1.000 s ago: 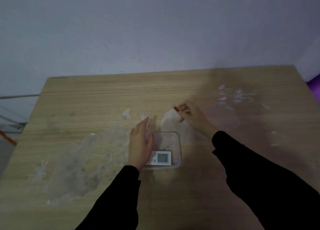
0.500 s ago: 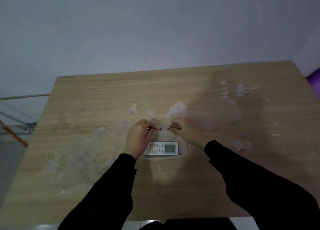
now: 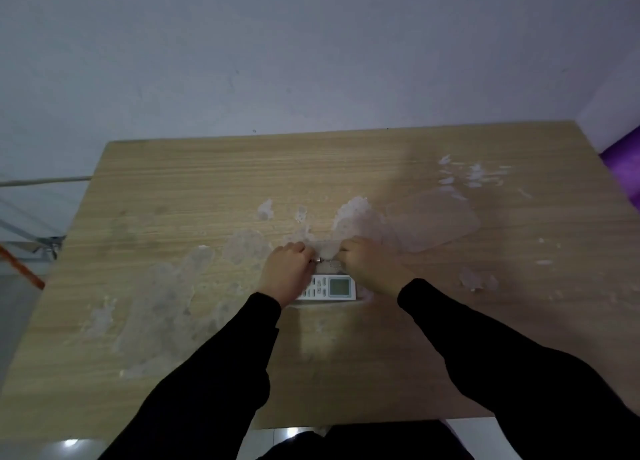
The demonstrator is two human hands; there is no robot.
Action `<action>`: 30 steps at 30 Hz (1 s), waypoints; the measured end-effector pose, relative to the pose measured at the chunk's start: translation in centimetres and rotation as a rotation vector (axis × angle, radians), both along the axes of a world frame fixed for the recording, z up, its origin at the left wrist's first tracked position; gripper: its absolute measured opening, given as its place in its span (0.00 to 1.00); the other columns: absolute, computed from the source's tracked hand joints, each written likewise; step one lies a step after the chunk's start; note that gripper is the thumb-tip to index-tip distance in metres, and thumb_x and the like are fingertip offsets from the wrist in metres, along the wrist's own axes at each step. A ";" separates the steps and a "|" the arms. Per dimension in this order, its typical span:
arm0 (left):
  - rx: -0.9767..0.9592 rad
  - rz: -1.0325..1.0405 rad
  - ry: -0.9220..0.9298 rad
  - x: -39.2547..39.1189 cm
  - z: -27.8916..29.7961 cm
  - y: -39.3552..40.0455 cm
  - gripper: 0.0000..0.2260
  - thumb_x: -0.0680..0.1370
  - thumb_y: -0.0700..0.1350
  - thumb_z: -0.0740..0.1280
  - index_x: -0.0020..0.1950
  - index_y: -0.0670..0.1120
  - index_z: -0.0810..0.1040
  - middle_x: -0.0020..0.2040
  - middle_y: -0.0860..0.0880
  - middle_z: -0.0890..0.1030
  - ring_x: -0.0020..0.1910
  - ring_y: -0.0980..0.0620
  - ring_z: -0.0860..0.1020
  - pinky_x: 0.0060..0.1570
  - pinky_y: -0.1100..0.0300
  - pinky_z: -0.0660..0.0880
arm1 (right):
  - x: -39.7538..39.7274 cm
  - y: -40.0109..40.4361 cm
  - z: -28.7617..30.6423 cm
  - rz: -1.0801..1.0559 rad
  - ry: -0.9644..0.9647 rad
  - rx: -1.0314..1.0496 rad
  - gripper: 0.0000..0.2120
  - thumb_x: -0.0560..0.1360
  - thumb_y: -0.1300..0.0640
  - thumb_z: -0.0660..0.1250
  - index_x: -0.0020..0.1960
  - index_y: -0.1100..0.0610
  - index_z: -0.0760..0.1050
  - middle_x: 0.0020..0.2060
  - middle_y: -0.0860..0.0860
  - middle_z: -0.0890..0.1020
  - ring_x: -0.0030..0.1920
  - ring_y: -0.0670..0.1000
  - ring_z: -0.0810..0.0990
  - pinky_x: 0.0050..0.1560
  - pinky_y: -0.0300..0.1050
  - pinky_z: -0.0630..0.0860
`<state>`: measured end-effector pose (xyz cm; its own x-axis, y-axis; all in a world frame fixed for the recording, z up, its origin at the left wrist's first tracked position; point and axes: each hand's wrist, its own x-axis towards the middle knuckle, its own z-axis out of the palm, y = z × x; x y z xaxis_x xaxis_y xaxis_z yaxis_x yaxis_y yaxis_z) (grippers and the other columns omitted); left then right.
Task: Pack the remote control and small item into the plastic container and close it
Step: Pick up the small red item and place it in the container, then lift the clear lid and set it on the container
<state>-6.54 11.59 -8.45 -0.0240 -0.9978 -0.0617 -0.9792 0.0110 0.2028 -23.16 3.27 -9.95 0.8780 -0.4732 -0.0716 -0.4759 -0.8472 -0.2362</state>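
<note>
A white remote control [image 3: 329,288] with a grey screen lies in the clear plastic container [image 3: 363,296] at the table's middle. My left hand [image 3: 287,269] and my right hand [image 3: 369,265] meet just above the container's far side, fingers curled. Between them they pinch the small item [image 3: 319,260], of which only a short metallic tip shows beside the left fingers. My left hand hides the remote's left end. The clear lid [image 3: 433,222] lies flat on the table, right of and beyond my right hand.
The wooden table [image 3: 173,217] has pale scuffed patches across its middle and right. It backs onto a grey wall. A purple object [image 3: 623,158] sits past the right edge, an orange bar [image 3: 20,262] past the left edge.
My right hand brought the small item in from beyond the container to meet my left hand, which left the container's side. Both hands now hold together over the container.
</note>
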 end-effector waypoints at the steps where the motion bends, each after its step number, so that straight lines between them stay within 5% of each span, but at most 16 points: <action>1: -0.053 -0.015 0.024 0.0 -0.1 0.7 0.11 0.77 0.49 0.60 0.52 0.45 0.77 0.48 0.44 0.81 0.47 0.43 0.78 0.44 0.52 0.73 | -0.2 0.2 0.2 -0.029 -0.042 0.025 0.06 0.71 0.64 0.67 0.46 0.62 0.81 0.40 0.59 0.81 0.42 0.60 0.79 0.44 0.52 0.77; 7: -0.092 -0.103 0.027 -0.3 -1.2 4.5 0.20 0.75 0.62 0.58 0.58 0.50 0.74 0.50 0.49 0.80 0.50 0.47 0.77 0.49 0.52 0.72 | -3.2 0.8 0.9 -0.436 -0.317 0.044 0.12 0.73 0.63 0.63 0.55 0.58 0.76 0.51 0.57 0.79 0.52 0.59 0.76 0.52 0.53 0.72; 10: -0.102 -0.080 0.017 -0.4 -1.1 5.2 0.18 0.75 0.55 0.57 0.58 0.48 0.75 0.49 0.47 0.80 0.48 0.45 0.78 0.47 0.52 0.73 | -6.0 -0.6 0.0 -0.725 -0.167 0.080 0.15 0.73 0.59 0.65 0.59 0.60 0.72 0.57 0.60 0.76 0.57 0.62 0.73 0.55 0.56 0.72; 17: -0.153 0.006 0.170 -1.4 0.0 5.4 0.19 0.75 0.53 0.55 0.59 0.47 0.76 0.54 0.46 0.80 0.53 0.44 0.77 0.51 0.52 0.72 | -8.8 -1.2 -1.0 -0.770 0.053 0.008 0.06 0.75 0.64 0.59 0.50 0.63 0.73 0.55 0.60 0.72 0.55 0.61 0.69 0.51 0.56 0.70; 19: -0.159 0.047 0.252 -1.7 0.4 5.2 0.17 0.76 0.52 0.57 0.60 0.47 0.75 0.56 0.46 0.80 0.56 0.45 0.77 0.54 0.52 0.72 | -8.4 -1.2 -0.5 -0.814 -0.082 0.004 0.05 0.74 0.65 0.60 0.49 0.63 0.72 0.54 0.62 0.72 0.55 0.62 0.70 0.51 0.54 0.70; 25: -0.232 0.264 0.538 -2.2 1.6 4.3 0.12 0.76 0.41 0.64 0.60 0.45 0.76 0.57 0.44 0.80 0.55 0.46 0.78 0.56 0.55 0.75 | -4.5 0.7 6.1 -0.761 -0.915 0.249 0.02 0.76 0.66 0.62 0.49 0.63 0.72 0.51 0.63 0.77 0.49 0.54 0.75 0.45 0.36 0.73; 30: -0.224 0.642 0.994 -2.3 3.2 3.5 0.20 0.79 0.47 0.61 0.70 0.45 0.65 0.59 0.46 0.74 0.53 0.49 0.75 0.50 0.59 0.72 | -2.8 3.0 7.9 -0.764 -1.189 0.827 0.06 0.79 0.59 0.60 0.43 0.53 0.70 0.44 0.57 0.81 0.42 0.49 0.82 0.45 0.39 0.80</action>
<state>-8.80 15.05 -5.26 0.5419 -0.8316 -0.1220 -0.2358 -0.2898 0.9276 -25.99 6.28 -2.04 0.2152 -0.9766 -0.0059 0.0699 0.0215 -0.9973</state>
